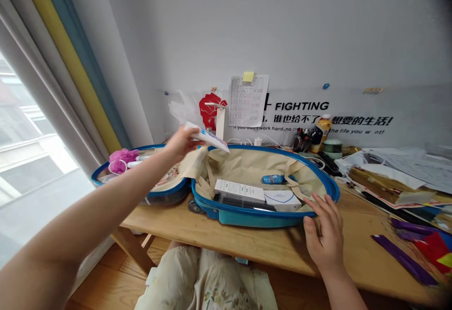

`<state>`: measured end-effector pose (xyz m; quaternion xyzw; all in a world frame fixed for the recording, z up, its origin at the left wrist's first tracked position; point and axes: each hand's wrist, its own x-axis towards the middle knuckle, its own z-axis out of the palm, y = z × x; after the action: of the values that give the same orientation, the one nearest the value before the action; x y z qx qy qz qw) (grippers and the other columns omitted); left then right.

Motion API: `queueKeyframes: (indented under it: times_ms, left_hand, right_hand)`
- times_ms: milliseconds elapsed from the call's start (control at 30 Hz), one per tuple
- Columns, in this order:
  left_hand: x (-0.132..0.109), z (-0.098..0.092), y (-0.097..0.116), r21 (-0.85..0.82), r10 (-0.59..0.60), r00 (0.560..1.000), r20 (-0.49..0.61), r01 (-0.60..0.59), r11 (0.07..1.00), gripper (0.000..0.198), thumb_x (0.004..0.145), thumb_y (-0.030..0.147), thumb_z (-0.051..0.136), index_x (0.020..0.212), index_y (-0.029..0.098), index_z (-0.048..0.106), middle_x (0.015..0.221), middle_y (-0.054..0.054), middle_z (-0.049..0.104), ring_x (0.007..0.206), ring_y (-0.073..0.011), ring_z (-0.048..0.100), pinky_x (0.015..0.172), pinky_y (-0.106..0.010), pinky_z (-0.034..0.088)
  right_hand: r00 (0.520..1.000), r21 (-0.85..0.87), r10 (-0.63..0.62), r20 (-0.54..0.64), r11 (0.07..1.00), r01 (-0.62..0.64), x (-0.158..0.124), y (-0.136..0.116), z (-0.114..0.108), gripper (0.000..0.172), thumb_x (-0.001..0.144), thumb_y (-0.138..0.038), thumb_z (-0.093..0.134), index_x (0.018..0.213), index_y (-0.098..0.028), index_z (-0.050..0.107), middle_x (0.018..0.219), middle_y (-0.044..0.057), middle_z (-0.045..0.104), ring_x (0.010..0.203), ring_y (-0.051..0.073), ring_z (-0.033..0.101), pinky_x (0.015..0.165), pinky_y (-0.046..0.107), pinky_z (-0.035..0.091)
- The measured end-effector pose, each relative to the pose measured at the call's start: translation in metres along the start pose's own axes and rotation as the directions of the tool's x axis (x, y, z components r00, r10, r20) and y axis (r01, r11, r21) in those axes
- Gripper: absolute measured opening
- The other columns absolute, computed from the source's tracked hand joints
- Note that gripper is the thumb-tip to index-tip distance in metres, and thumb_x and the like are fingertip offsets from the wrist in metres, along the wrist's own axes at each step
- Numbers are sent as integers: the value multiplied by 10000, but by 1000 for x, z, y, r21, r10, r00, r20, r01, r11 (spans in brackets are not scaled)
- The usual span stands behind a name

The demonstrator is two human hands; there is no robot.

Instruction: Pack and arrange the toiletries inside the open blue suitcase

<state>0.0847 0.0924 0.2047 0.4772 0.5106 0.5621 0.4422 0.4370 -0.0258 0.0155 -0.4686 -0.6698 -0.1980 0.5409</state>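
A light-wood bench (158, 220) carries an open, beige-lined blue suitcase (254, 219). Near frame centre, the left hand (181, 144) clasps a slim white, blue-printed tube (208, 137) above it; lower right, the right hand (325, 232) spreads, released.

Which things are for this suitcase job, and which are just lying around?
Probably the job:
left hand, holding a slim white printed pack
right hand at the rim of the open blue hard-shell suitcase
in it: long white cardboard box, small blue bottle, pink mesh puff

Probably just lying about:
orange bottle with white cap
flat purple strip
loose white papers
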Motion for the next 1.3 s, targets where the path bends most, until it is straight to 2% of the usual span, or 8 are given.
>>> queueKeyframes:
  times_ms: [67,200,400,633,833,1000,1133,1300]
  left_hand:
    - [10,41,-27,73,-62,991,119,53,996,342,733,270,672,1012,201,486,871,-16,654,662,-115,673,474,-166,365]
    - [27,108,-75,185,-144,966,216,104,977,460,659,127,742,1059,180,519,857,-28,662,672,-127,666,521,-180,422]
    - [41,165,-112,322,-182,924,337,68,944,531,655,5,709,1129,158,526,1000,-74,673,806,-125,647,649,-184,500]
    - [48,164,-140,565,-232,925,302,22,825,607,715,152,782,1258,174,512,1141,-101,661,969,-206,653,756,-270,542]
    - [48,161,-157,689,-262,923,281,-4,724,376,920,357,615,1243,171,574,1252,-98,594,1079,-229,611,895,-439,542]
    - [54,168,-156,667,-273,868,415,-86,740,451,925,351,599,1340,189,526,1328,-108,574,1151,-236,589,980,-444,498]
    - [58,169,-155,635,-293,800,524,-137,761,722,856,265,634,1513,267,335,1432,-65,544,1273,-202,526,1064,-294,404]
    - [56,170,-155,609,-305,747,591,-165,776,887,818,357,643,1564,314,165,1524,-49,452,1336,-211,472,1056,-303,406]
  right_hand:
    - [1000,-3,-2,5,1000,2,0,-1,-1,337,948,-287,451,1253,-222,578,1341,119,589,1400,300,400,1098,544,375]
    - [1000,1,-1,19,1000,1,0,-2,-2,341,947,-272,454,1265,-231,570,1336,112,591,1399,295,400,1095,539,376]
    - [1000,14,20,18,1000,-20,-1,-3,-2,341,945,-277,453,1261,-239,576,1355,100,581,1405,295,392,1095,542,375]
    - [999,4,39,33,999,-40,-2,-2,-3,336,951,-303,446,1252,-240,581,1346,100,585,1405,293,391,1086,532,385]
    - [999,4,31,25,1000,-31,-2,-2,-2,338,952,-293,449,1262,-240,574,1347,101,585,1406,295,389,1091,540,377]
    - [999,0,26,30,1000,-26,-1,-3,-1,341,951,-286,453,1268,-239,569,1351,106,580,1409,295,384,1090,532,377]
    - [999,-3,26,28,1000,-26,-1,-3,-2,344,949,-289,453,1270,-242,564,1355,104,579,1409,298,384,1096,535,368]
    - [999,-7,31,22,1000,-30,0,-3,-2,335,947,-294,443,1249,-238,579,1342,109,585,1400,293,395,1108,542,354]
